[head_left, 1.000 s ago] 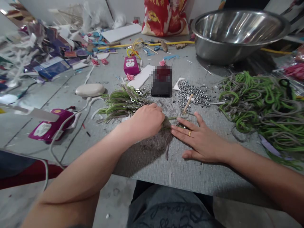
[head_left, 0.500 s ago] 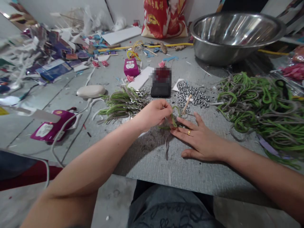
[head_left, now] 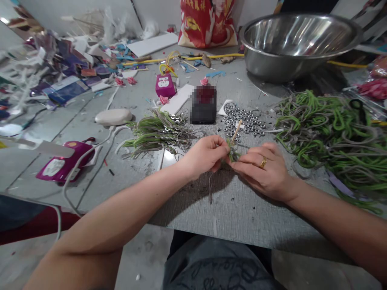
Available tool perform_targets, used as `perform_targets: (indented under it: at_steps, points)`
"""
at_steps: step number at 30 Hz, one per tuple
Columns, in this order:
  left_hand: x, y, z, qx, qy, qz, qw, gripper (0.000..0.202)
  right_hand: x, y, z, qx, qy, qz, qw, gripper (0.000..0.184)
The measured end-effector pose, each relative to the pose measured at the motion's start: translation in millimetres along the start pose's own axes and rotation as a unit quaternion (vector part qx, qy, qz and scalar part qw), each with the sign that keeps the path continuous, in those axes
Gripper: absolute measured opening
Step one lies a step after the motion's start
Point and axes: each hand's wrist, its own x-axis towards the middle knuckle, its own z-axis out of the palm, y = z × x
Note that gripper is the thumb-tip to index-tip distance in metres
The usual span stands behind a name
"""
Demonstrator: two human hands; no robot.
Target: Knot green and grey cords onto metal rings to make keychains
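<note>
Up come the right hand's (head_left: 262, 171) knuckles, flat and spread half a second ago, now curled inward, while the left hand (head_left: 208, 155) slides across to meet it! Fingertips almost together now, and between them, just above the table (head_left: 193, 205) near its front edge, sits the green-and-grey cord (head_left: 232, 154). Left thumb and forefinger pinch it; the right fingers press against its other side, though with that thumb hidden I cannot tell whether they grip. What a look to it: a small, soft, bunched tangle, green strands showing brightest, its finer twists lost behind the fingers. Below the left hand, a thin grey strand (head_left: 211, 189) trails on the tabletop. Just beyond, a pale wooden stick (head_left: 236, 131) leans up beside silvery metal rings (head_left: 244, 121). Left of those, a bundle of cords (head_left: 157, 131) lies fanned; far right, a looped green-and-grey heap (head_left: 314, 129) sprawls, with a steel bowl (head_left: 278, 64) behind.
</note>
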Motion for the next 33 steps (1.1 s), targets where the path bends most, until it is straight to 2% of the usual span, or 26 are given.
perform_targets:
  at_steps: [3, 5, 7, 8, 11, 12, 14, 16, 20, 24, 29, 33]
  points:
    - [-1.0, 0.0, -0.3, 0.026, 0.007, 0.016, 1.000, 0.013, 1.6, 1.0, -1.5, 0.041, 0.001, 0.045, 0.998, 0.008]
    - [-4.6, 1.2, -0.8, 0.056, 0.063, 0.059, 0.995, 0.003, 3.1, 1.5, -1.6, 0.090, 0.001, 0.101, 0.991, 0.009]
    - [-11.6, 3.5, 0.5, 0.073, 0.116, 0.119, 0.984, 0.014, 4.1, 1.6, -1.1, 0.144, 0.011, 0.151, 0.978, 0.009]
    - [-15.9, 4.8, 2.0, 0.069, 0.097, 0.133, 0.984, 0.022, 4.2, 1.5, -0.7, 0.164, 0.018, 0.168, 0.972, 0.008]
    - [-25.6, 6.3, 7.6, 0.014, -0.052, 0.124, 0.991, 0.040, 3.1, 1.1, 0.3, 0.186, 0.031, 0.198, 0.962, 0.009]
    - [-26.4, 5.6, 9.0, -0.003, -0.084, 0.116, 0.990, 0.042, 2.5, 1.1, 0.5, 0.186, 0.032, 0.207, 0.960, 0.009]
    - [-23.4, 2.5, 9.7, -0.018, -0.100, 0.110, 0.989, 0.045, 1.7, 1.1, 0.6, 0.187, 0.036, 0.222, 0.956, 0.010]
    - [-16.5, -1.7, 7.8, -0.016, -0.083, 0.120, 0.989, 0.042, 1.4, 1.3, 1.0, 0.193, 0.040, 0.224, 0.954, 0.010]
    - [-4.4, -8.5, 2.3, 0.011, -0.094, 0.143, 0.985, 0.028, 0.7, 2.2, 3.2, 0.197, 0.039, 0.209, 0.957, 0.008]
    - [-1.5, -12.8, 0.6, 0.099, -0.059, 0.183, 0.976, 0.022, -1.1, 4.1, 5.2, 0.175, 0.037, 0.196, 0.964, 0.006]
    - [-3.2, -14.3, -0.6, 0.212, -0.022, 0.234, 0.949, 0.023, -1.5, 5.1, 5.7, 0.116, -0.010, 0.177, 0.977, 0.015]
    - [-5.9, -12.3, -0.7, 0.304, 0.009, 0.299, 0.904, 0.011, -1.0, 5.2, 5.6, 0.089, -0.035, 0.151, 0.984, 0.023]
